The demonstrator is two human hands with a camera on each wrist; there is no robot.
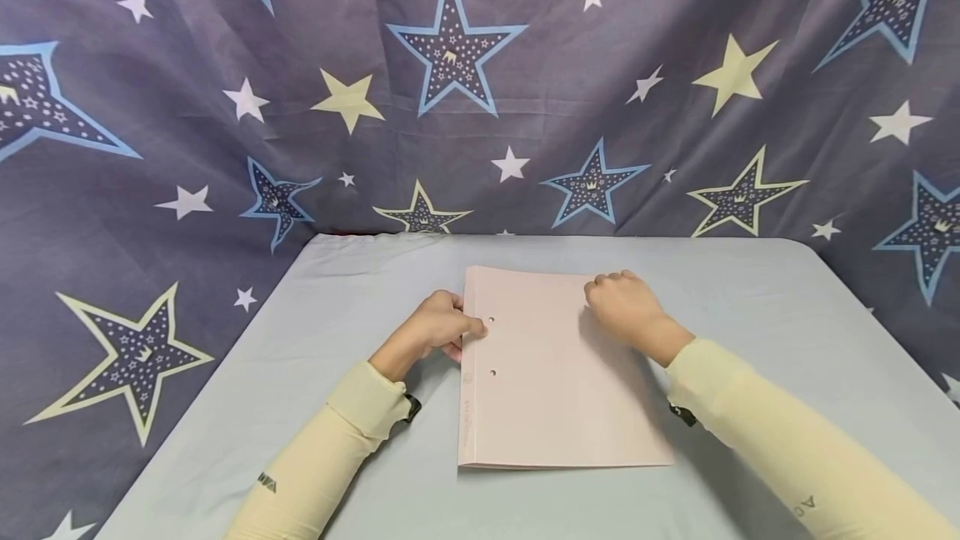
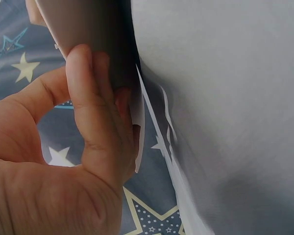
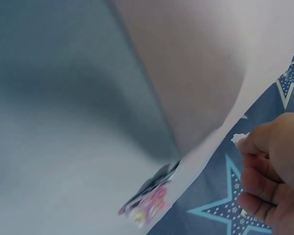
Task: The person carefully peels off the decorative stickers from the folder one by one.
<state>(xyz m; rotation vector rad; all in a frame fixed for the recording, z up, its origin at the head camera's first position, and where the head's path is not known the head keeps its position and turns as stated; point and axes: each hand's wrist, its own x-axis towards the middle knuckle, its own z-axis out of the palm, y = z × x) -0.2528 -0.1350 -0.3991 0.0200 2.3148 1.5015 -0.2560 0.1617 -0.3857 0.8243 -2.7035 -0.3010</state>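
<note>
A pale pink folder (image 1: 555, 390) with two punched holes near its left side lies on the grey-blue table cover. My left hand (image 1: 438, 323) grips its left edge, thumb on top and other fingers underneath; in the left wrist view the fingers (image 2: 83, 98) reach along that edge. My right hand (image 1: 622, 307) is over the folder's far right corner with fingers curled. In the right wrist view, its thumb and finger seem to pinch a small white piece (image 3: 239, 139), too small to identify. A pink, shiny item (image 3: 148, 203) shows blurred near the folder's corner.
The covered table (image 1: 360, 273) ends at a far edge just beyond the folder. A dark curtain (image 1: 480, 140) with stars hangs behind it and along the sides. Dark bands (image 1: 411, 408) show at both wrists below the sleeves.
</note>
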